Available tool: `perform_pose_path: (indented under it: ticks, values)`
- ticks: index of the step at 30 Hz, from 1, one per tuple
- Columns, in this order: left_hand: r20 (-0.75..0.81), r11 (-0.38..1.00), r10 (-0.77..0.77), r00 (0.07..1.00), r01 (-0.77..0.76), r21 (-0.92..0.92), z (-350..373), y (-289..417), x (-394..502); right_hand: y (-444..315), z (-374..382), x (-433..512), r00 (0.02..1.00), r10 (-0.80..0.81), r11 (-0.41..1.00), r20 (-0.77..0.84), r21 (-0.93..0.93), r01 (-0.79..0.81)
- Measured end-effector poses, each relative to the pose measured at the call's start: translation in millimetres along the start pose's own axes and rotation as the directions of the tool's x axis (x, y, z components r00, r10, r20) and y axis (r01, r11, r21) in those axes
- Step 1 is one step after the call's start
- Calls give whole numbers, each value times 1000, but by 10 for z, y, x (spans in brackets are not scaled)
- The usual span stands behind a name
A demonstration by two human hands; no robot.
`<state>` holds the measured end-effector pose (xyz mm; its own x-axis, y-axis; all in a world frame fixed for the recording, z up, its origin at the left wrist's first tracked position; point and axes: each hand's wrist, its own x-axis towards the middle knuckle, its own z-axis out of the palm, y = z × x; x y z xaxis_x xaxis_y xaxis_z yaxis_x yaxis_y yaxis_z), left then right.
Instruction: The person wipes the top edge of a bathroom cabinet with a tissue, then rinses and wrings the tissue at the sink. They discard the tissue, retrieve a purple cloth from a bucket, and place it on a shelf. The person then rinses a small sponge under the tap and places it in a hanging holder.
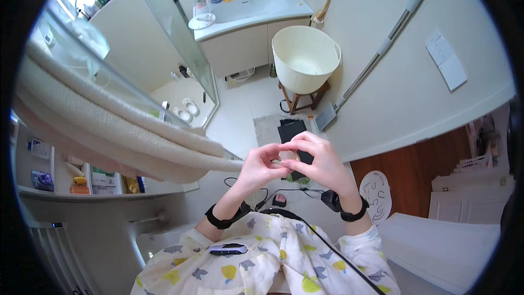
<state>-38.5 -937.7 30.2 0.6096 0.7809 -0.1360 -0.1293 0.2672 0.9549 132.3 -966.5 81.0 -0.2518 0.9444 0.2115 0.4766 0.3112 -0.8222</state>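
Both hands meet in front of my body at the middle of the view. My left hand grips the left side of a small pale object, too small to name, with fingertips bent around it. My right hand pinches the same object from the right with thumb and fingers, partly hiding it. Black bands circle both wrists. Below the hands lie a black mat or flat item and a grey rug on the floor.
A cream basket rests on a wooden stool before the washbasin. Towels hang on the left above shelves. A long-handled flat mop leans on the right wall. A black cable crosses my patterned top.
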Motion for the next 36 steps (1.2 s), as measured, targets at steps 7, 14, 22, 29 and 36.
perform_pose_path:
  ticks: [7, 14, 22, 29, 36]
  values:
    - [16, 998, -9, 1000, 8, 60, -33, 204, 1168, 732, -479, 681, 990, 133, 989, -47, 71, -130]
    - [-7, 997, 61, 998, -61, 56, -541, 553, 2400, 1274, -819, 1819, 898, 350, 749, -267, 655, -97]
    - [-259, 998, 64, 964, -66, 1, -1510, 876, 3262, 1672, -1109, 3208, 947, 322, 455, 13, 875, -167]
    - [-429, 993, -26, 903, -27, -116, -2385, 979, 3778, 2385, -1079, 4378, 935, 297, 234, 194, 935, -268]
    - [-589, 952, -111, 801, -84, -293, -3208, 1308, 4137, 2782, -805, 5561, 898, 363, 105, 251, 946, -307]
